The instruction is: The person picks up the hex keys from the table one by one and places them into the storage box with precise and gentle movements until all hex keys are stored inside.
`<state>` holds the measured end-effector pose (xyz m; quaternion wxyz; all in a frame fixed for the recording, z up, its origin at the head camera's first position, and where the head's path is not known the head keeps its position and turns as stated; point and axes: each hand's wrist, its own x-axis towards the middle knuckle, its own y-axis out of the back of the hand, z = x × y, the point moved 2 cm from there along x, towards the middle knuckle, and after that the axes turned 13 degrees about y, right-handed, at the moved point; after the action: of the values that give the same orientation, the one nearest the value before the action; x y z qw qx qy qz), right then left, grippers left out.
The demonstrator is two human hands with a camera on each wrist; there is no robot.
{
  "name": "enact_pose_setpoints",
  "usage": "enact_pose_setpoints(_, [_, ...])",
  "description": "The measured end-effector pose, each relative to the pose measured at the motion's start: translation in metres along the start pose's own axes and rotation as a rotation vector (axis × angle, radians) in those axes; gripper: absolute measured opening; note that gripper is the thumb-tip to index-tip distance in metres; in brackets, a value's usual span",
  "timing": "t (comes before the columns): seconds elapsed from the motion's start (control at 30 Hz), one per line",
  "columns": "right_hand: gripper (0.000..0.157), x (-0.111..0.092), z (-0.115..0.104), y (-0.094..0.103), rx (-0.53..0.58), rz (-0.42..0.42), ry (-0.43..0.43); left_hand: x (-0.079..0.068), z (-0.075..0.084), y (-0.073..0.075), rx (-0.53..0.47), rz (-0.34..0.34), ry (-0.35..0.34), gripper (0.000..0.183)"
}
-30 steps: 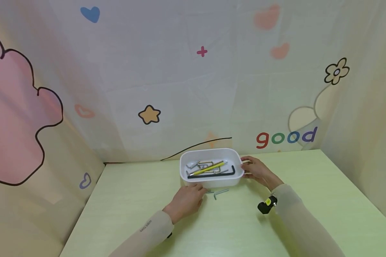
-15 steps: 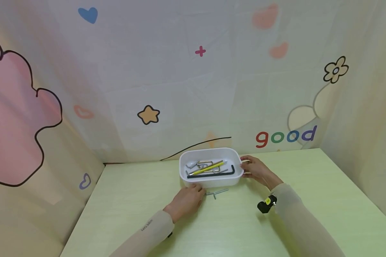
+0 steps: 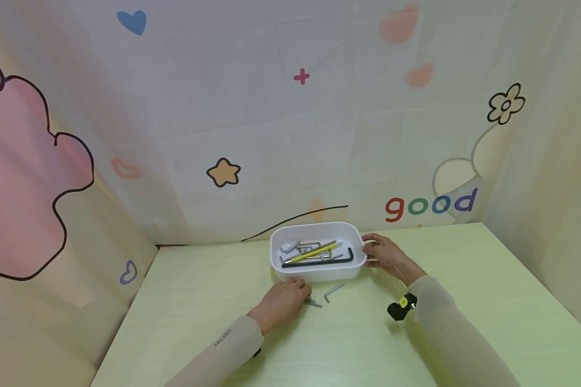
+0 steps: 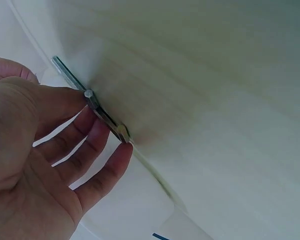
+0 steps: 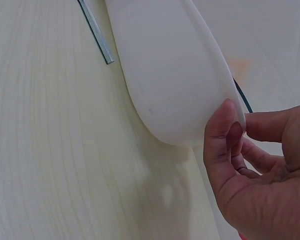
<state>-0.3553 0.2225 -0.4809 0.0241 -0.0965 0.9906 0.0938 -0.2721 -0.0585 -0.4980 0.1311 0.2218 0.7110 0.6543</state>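
Note:
My left hand (image 3: 282, 302) is low over the table in front of the white tray (image 3: 314, 275). In the left wrist view its thumb and fingers pinch metal hex keys (image 4: 107, 120); their ends (image 3: 313, 303) poke out to the right in the head view, and how many it holds is partly hidden. One loose silver hex key (image 3: 334, 291) lies on the table just right of them. My right hand (image 3: 389, 258) grips the tray's right end, thumb and fingers on either side of the rim in the right wrist view.
Inside the tray are a large black hex key (image 3: 319, 263), a yellow-sleeved one (image 3: 312, 252) and several silver and brass-toned ones. The pale green table (image 3: 198, 322) meets a printed cloth backdrop (image 3: 290, 134) behind the tray.
The hex keys in my left hand have swung toward the table's front edge, apart from the loose key. That loose key has turned slightly. My right hand and the tray stay put.

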Motion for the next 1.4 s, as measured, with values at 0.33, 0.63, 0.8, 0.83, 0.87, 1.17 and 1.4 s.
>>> enact_pose_setpoints(0.33, [0.045,0.0,-0.001,0.0,-0.011,-0.003,-0.001,-0.002,-0.001,0.003,-0.028,-0.051,-0.049,0.024])
enact_pose_setpoints(0.63, [0.046,-0.001,-0.002,-0.001,-0.014,-0.01,-0.007,-0.004,-0.001,0.003,0.014,-0.059,-0.084,0.031])
enact_pose_setpoints(0.8, [0.047,-0.001,-0.002,0.0,-0.013,-0.008,-0.005,-0.004,-0.002,0.008,0.05,-0.033,-0.096,0.032])
enact_pose_setpoints(0.83, [0.047,-0.001,-0.002,0.0,-0.014,-0.008,-0.005,-0.004,-0.002,0.009,0.055,-0.021,-0.099,0.033])
enact_pose_setpoints(0.87, [0.047,-0.001,-0.002,0.0,-0.014,-0.007,-0.005,-0.004,-0.002,0.011,0.058,-0.008,-0.102,0.033])
enact_pose_setpoints(1.17, [0.047,-0.001,-0.002,-0.002,-0.025,-0.007,-0.004,-0.006,-0.008,0.023,0.044,0.077,-0.116,0.035])
enact_pose_setpoints(1.4, [0.046,-0.001,-0.005,-0.002,-0.054,0.0,0.002,-0.004,-0.012,0.033,0.028,0.068,-0.09,0.039])
